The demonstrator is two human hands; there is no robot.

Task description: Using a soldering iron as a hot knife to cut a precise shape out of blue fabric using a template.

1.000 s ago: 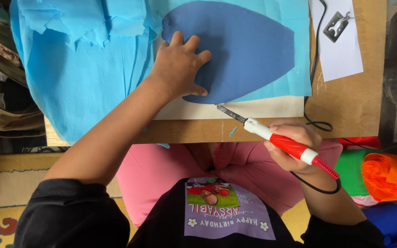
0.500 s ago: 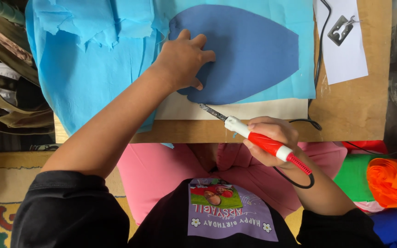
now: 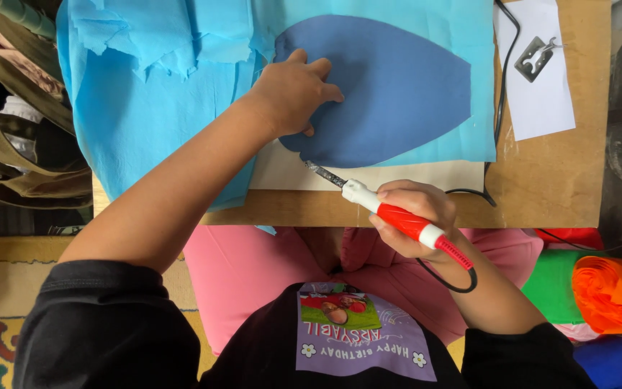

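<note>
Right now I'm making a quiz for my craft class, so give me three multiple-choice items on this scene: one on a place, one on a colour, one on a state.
1. Where does the left hand rest?
A. on the dark blue leaf-shaped fabric piece
B. on the white paper sheet
C. on the pink cloth in the lap

2. What colour is the corded pen-shaped tool's grip?
A. green
B. red
C. yellow

3. How does the right hand stand?
A. open, flat
B. closed round the tool
C. out of view

Answers: 1 A, fingers lie on its left edge. 2 B, red between white ends. 3 B, fingers wrap the grip.
</note>
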